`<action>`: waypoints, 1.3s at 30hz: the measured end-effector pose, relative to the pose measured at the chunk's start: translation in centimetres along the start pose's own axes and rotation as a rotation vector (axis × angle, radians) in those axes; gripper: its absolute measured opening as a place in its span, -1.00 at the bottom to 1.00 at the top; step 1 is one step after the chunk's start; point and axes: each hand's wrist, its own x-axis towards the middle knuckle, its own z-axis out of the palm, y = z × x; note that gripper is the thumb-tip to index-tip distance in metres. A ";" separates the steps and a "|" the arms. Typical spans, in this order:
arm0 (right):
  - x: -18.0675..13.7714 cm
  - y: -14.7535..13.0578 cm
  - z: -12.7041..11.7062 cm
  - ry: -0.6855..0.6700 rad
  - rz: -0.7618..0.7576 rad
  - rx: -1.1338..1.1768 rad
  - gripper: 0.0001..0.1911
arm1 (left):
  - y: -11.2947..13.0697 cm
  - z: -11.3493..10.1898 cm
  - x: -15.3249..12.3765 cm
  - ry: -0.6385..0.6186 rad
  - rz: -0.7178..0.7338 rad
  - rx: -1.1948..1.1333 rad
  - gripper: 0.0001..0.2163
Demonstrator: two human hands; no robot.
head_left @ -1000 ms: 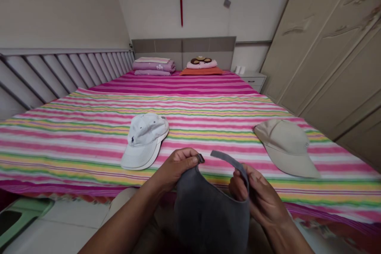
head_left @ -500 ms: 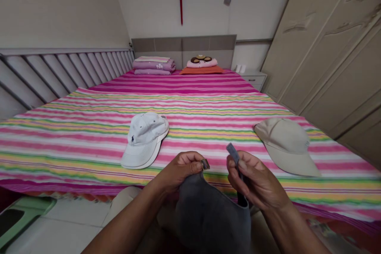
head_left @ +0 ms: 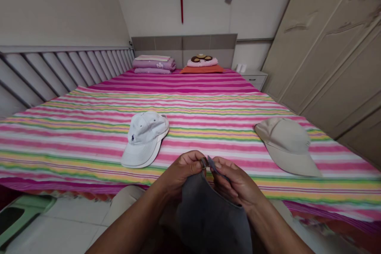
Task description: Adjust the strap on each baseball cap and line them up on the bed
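Low in the middle of the head view is a dark grey cap, held between both hands over my lap. My left hand pinches the strap buckle, a small metal piece at the cap's back opening. Between the thumb and fingers of my right hand is the cap's strap, its free end right beside the buckle. Whether the strap tip is inside the buckle, I cannot tell. A white cap lies on the bed to the left, and a beige cap lies to the right.
A striped sheet covers the bed in front of me. Folded purple bedding and a pink and orange stack lie by the headboard. A metal rail runs along the left. A green stool stands at lower left.
My right hand has moved left with the strap, bringing its end from well apart to the buckle. My left hand has stayed nearly in place.
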 end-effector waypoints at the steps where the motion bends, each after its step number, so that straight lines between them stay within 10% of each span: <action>1: 0.1 0.1 0.0 -0.009 0.008 0.011 -0.76 | -0.1 0.0 0.0 -0.011 0.009 -0.011 -0.84; 39: 0.2 0.0 -0.4 0.086 0.034 -0.310 -0.71 | -0.7 -1.1 0.3 -0.059 -0.055 -0.065 -0.77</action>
